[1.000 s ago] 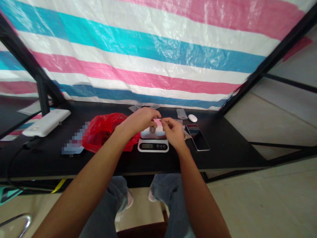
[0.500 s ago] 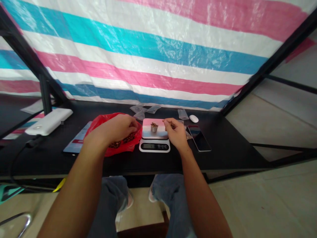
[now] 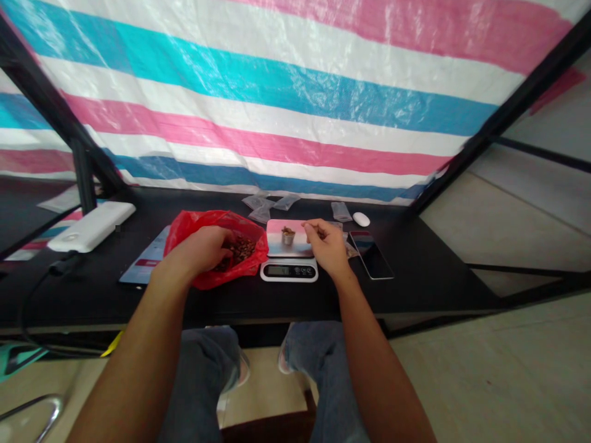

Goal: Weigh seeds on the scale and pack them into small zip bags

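My left hand (image 3: 205, 248) reaches into an open red plastic bag (image 3: 217, 279), its curled fingers at the small dark brown pieces (image 3: 242, 247) that look like beans or nuts. Whatever its fingertips grip is hidden. On the right, my right hand (image 3: 329, 245) hovers by the scale's right edge, fingers pinched together; what they hold is too small to make out. Between the hands stands a white kitchen scale (image 3: 268, 261) with a lit display. A small metal cup (image 3: 288, 239), heaped with brown pieces, sits on its platform.
Clear plastic bags (image 3: 261, 212) lie behind the scale, with another small bag (image 3: 341, 211) farther right. A white mouse (image 3: 361, 219) and a phone (image 3: 372, 256) are right of my right hand. On the left are a white device (image 3: 92, 226) with a cable and a tablet-like panel (image 3: 143, 261).
My left hand has drawn back left and lower, from above the bag's right side into it, uncovering more brown pieces. My right hand stays nearly still by the scale.
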A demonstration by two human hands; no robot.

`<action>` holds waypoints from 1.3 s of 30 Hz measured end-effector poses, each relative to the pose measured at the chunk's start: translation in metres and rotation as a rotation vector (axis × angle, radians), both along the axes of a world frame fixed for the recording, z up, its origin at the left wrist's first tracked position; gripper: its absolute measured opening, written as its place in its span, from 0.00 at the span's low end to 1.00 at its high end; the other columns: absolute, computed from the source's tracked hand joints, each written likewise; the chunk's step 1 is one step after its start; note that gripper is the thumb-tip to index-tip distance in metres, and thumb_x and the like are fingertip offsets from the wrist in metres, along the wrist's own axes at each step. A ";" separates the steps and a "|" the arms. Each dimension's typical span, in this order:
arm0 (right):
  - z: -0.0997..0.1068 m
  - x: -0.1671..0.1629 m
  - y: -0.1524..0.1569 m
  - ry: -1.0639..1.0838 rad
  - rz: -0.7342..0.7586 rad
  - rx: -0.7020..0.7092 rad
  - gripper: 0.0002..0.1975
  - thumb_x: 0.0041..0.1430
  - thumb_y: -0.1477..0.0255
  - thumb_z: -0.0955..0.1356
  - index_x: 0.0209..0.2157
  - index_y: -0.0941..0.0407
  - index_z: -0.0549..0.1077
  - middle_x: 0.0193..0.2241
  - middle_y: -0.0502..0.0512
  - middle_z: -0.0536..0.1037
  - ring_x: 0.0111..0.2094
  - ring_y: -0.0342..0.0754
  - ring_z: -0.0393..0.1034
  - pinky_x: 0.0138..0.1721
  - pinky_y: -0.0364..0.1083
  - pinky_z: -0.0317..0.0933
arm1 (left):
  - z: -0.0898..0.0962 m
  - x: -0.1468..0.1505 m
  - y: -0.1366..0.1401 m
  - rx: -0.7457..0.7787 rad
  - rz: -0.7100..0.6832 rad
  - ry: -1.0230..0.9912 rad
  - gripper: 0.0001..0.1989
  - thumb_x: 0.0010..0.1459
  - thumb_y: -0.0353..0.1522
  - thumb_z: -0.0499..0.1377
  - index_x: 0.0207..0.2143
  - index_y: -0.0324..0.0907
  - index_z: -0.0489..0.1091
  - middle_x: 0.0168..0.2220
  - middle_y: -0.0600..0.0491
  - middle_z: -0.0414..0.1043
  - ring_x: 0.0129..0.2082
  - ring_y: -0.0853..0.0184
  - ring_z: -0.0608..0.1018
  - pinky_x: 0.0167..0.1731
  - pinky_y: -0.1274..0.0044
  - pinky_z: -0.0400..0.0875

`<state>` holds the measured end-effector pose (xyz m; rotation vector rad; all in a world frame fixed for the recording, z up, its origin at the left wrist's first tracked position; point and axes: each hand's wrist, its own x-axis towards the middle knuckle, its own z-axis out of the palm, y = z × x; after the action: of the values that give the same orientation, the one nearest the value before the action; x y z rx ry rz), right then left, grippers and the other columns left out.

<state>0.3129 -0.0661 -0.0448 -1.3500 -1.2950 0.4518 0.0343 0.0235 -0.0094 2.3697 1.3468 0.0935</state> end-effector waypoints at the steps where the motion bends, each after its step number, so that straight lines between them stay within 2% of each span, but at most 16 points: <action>1: 0.000 0.000 0.000 0.003 0.000 0.001 0.15 0.62 0.58 0.68 0.34 0.56 0.79 0.22 0.48 0.70 0.24 0.44 0.63 0.27 0.45 0.56 | 0.002 0.000 0.001 -0.001 -0.004 0.025 0.15 0.58 0.28 0.60 0.44 0.43 0.83 0.46 0.46 0.85 0.46 0.55 0.84 0.47 0.71 0.77; 6: 0.001 0.000 0.000 0.029 -0.001 0.022 0.15 0.61 0.58 0.68 0.34 0.56 0.79 0.21 0.48 0.70 0.24 0.44 0.63 0.26 0.44 0.56 | 0.009 0.010 -0.001 0.102 -0.040 0.020 0.16 0.60 0.32 0.59 0.47 0.45 0.83 0.49 0.48 0.84 0.49 0.56 0.84 0.50 0.74 0.75; 9: 0.003 0.001 -0.001 0.034 -0.046 0.062 0.14 0.61 0.59 0.69 0.34 0.56 0.79 0.21 0.48 0.71 0.24 0.44 0.64 0.27 0.44 0.56 | 0.009 0.020 -0.005 0.082 -0.120 -0.013 0.17 0.57 0.34 0.62 0.48 0.46 0.83 0.49 0.48 0.85 0.47 0.58 0.84 0.49 0.77 0.75; 12: 0.008 0.004 -0.002 0.087 -0.155 0.153 0.14 0.62 0.59 0.69 0.36 0.56 0.79 0.21 0.47 0.71 0.24 0.44 0.64 0.27 0.44 0.57 | 0.009 0.025 -0.008 0.050 -0.155 -0.028 0.16 0.57 0.34 0.62 0.46 0.45 0.83 0.47 0.47 0.85 0.44 0.59 0.84 0.46 0.77 0.75; 17: 0.012 0.019 -0.002 0.265 -0.384 0.294 0.15 0.61 0.57 0.69 0.34 0.55 0.76 0.19 0.45 0.67 0.22 0.43 0.62 0.25 0.44 0.57 | 0.012 0.022 -0.006 0.057 -0.122 0.007 0.14 0.61 0.32 0.57 0.41 0.45 0.83 0.40 0.49 0.86 0.37 0.61 0.85 0.38 0.76 0.74; 23: 0.006 0.042 -0.001 0.506 -0.513 0.325 0.15 0.57 0.56 0.69 0.32 0.54 0.73 0.19 0.43 0.66 0.18 0.40 0.56 0.19 0.42 0.48 | 0.016 0.014 -0.003 0.160 -0.123 -0.002 0.14 0.62 0.33 0.59 0.43 0.45 0.85 0.46 0.48 0.86 0.46 0.55 0.85 0.48 0.72 0.75; 27: 0.006 0.042 -0.001 0.567 -0.519 0.320 0.13 0.55 0.58 0.68 0.31 0.54 0.72 0.19 0.43 0.67 0.17 0.39 0.56 0.18 0.41 0.46 | 0.024 0.011 -0.004 0.195 -0.146 -0.042 0.15 0.64 0.33 0.58 0.45 0.46 0.85 0.47 0.49 0.86 0.47 0.55 0.84 0.53 0.70 0.75; 31: 0.007 0.037 -0.001 0.571 -0.485 0.298 0.14 0.53 0.58 0.69 0.31 0.55 0.72 0.19 0.43 0.67 0.17 0.39 0.56 0.18 0.41 0.47 | 0.040 0.019 -0.010 0.209 -0.197 -0.110 0.15 0.63 0.33 0.58 0.44 0.47 0.85 0.48 0.51 0.85 0.49 0.56 0.84 0.53 0.71 0.74; 35: 0.007 0.034 0.000 0.546 -0.456 0.277 0.15 0.54 0.56 0.69 0.31 0.54 0.72 0.19 0.43 0.67 0.18 0.40 0.57 0.19 0.41 0.48 | 0.059 0.037 -0.014 0.216 -0.213 -0.157 0.14 0.62 0.34 0.59 0.44 0.48 0.85 0.46 0.53 0.86 0.45 0.59 0.84 0.50 0.74 0.74; 39: 0.006 0.033 -0.001 0.527 -0.421 0.269 0.15 0.53 0.56 0.70 0.31 0.54 0.72 0.19 0.44 0.67 0.19 0.41 0.57 0.20 0.42 0.50 | 0.070 0.064 -0.009 0.239 -0.321 -0.203 0.15 0.62 0.34 0.59 0.45 0.44 0.85 0.43 0.51 0.86 0.41 0.61 0.84 0.47 0.74 0.73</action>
<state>0.3462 -0.0669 -0.0388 -1.1333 -0.5931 0.2964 0.0985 0.0149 0.0603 2.6570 0.8917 0.4098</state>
